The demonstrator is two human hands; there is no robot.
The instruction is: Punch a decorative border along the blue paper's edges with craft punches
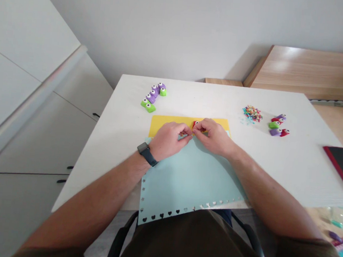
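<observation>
A light blue sheet (191,178) with shapes punched along its left and lower edges lies over the lower part of a yellow sheet (164,122). Above the blue sheet's top edge, my left hand (172,138) and my right hand (213,136) meet at their fingertips. Both hands are closed in a pinch; whatever sits between the fingers is too small to name. A small red punch (195,123) with a white eye rests on the yellow sheet, partly behind my right fingers. My left wrist wears a dark watch.
Purple and green punches (152,97) stand in a row at the back left of the white table (113,139). A pile of colourful paper bits (252,113) lies right of the sheets, with more punches (275,131) beyond it. A black and red object (342,165) rests at the right edge.
</observation>
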